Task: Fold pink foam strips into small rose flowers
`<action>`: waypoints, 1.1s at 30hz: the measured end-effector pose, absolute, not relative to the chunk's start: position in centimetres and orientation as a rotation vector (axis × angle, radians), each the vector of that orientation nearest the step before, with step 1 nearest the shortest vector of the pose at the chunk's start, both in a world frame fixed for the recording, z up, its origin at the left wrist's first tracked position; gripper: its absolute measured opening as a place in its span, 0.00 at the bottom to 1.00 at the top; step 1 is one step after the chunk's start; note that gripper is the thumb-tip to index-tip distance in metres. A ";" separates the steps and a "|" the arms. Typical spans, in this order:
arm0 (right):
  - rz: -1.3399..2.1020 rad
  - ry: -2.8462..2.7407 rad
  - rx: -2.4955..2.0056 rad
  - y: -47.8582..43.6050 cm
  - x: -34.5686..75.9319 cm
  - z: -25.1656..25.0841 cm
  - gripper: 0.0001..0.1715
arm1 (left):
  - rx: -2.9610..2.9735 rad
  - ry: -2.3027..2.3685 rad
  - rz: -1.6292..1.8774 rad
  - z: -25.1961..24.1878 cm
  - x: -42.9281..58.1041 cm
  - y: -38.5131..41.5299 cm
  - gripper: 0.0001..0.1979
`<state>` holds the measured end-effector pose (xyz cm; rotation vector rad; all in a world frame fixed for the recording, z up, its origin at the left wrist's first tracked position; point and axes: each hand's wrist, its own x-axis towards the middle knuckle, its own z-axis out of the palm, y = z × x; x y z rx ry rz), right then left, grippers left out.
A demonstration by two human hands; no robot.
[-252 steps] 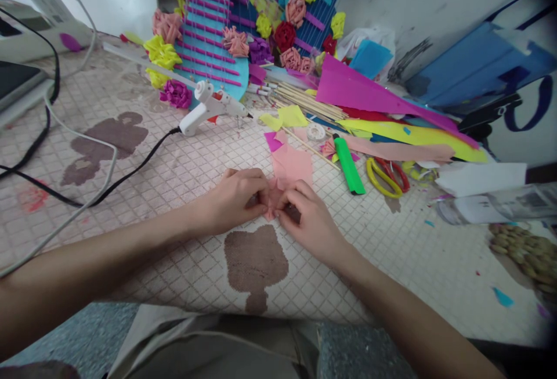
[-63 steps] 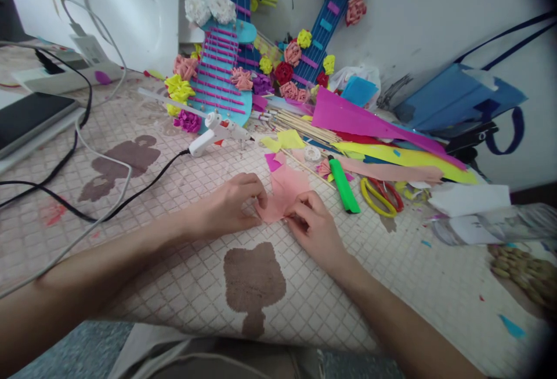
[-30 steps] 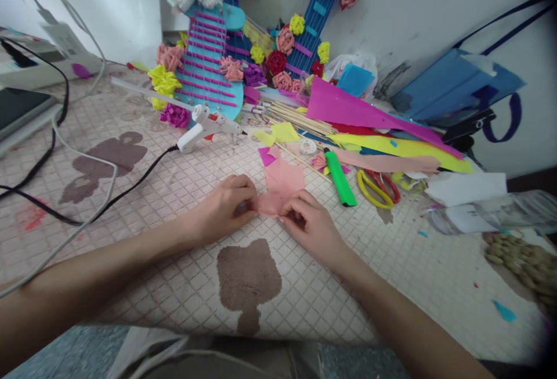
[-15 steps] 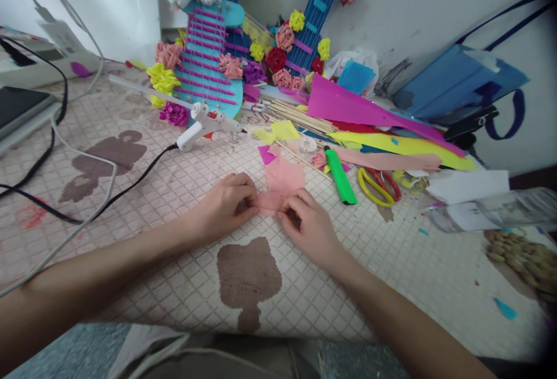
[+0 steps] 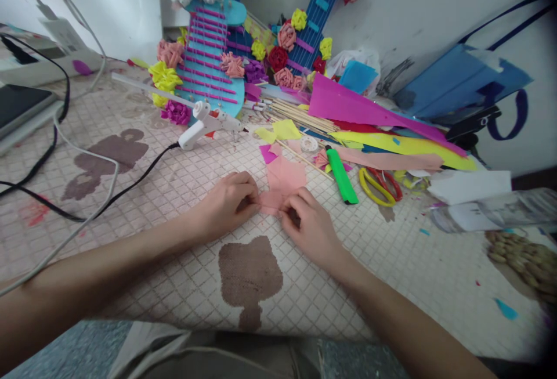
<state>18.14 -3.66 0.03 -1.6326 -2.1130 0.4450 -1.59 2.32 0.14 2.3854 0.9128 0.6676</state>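
Note:
A small piece of pink crepe paper (image 5: pixel 270 200) is stretched between my two hands, just above or on the table. My left hand (image 5: pixel 232 202) pinches its left end with thumb and fingers. At the right end, my right hand (image 5: pixel 307 216) is closed in a pinch too. Right behind it lie more squares of pink paper (image 5: pixel 287 174), with a magenta scrap (image 5: pixel 267 153) at their upper left corner. Part of the held piece is hidden by my fingertips.
A white glue gun (image 5: pixel 204 123) with its cord lies back left. Beyond my right hand are a green box cutter (image 5: pixel 342 176) and yellow-red scissors (image 5: pixel 376 186). Behind lie wooden sticks (image 5: pixel 300 115), coloured paper sheets (image 5: pixel 361 113) and a flower-decorated blue craft (image 5: pixel 209 60). A clear bottle (image 5: pixel 500 210) lies right.
The view has shifted very slightly. Both hands keep their pinch on the pink paper, with hardly any movement.

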 end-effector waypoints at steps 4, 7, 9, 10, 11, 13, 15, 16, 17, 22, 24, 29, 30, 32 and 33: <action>0.437 -2.119 -1.633 -3.7 18.1 0.0 0.05 | 2.394 0.916 0.681 0.0 -1.6 2.3 0.04; 0.422 -2.120 -1.626 -3.7 18.1 0.0 0.04 | 2.396 0.902 0.668 0.2 -1.6 2.2 0.04; 0.416 -2.122 -1.623 -3.7 18.1 0.0 0.04 | 2.395 0.896 0.657 0.3 -1.7 2.2 0.04; 0.415 -2.122 -1.625 -3.7 18.1 0.0 0.04 | 2.395 0.897 0.656 0.4 -1.7 2.2 0.04; 0.415 -2.121 -1.627 -3.7 18.1 0.0 0.04 | 2.394 0.899 0.659 0.4 -1.7 2.2 0.04; 0.418 -2.120 -1.632 -3.7 18.1 0.0 0.04 | 2.396 0.906 0.668 0.3 -1.6 2.2 0.04; 0.417 -2.118 -1.635 -3.7 18.1 0.0 0.04 | 2.397 0.910 0.672 0.3 -1.6 2.2 0.05; 0.415 -2.118 -1.635 -3.7 18.1 -0.1 0.04 | 2.397 0.910 0.670 0.3 -1.5 2.2 0.05; 0.414 -2.119 -1.633 -3.7 18.1 -0.1 0.04 | 2.398 0.910 0.670 0.3 -1.5 2.2 0.05; 0.411 -2.117 -1.631 -3.7 18.0 0.0 0.05 | 2.403 0.923 0.668 0.3 -1.4 2.2 0.05; 0.408 -2.117 -1.636 -3.6 17.9 0.0 0.04 | 2.410 0.934 0.665 0.1 -1.4 2.3 0.05; 0.371 -2.121 -1.637 -3.6 17.9 -0.1 0.05 | 2.449 0.940 0.695 -0.7 -1.4 2.4 0.05; 0.369 -2.117 -1.640 -3.6 17.9 -0.2 0.05 | 2.456 0.943 0.699 -0.8 -1.4 2.4 0.05; 0.378 -2.101 -1.641 -3.6 17.9 -0.3 0.05 | 2.459 0.957 0.691 -0.8 -1.4 2.4 0.04; 0.384 -2.086 -1.637 -3.6 17.9 -0.3 0.04 | 2.455 0.965 0.688 -0.8 -1.4 2.3 0.03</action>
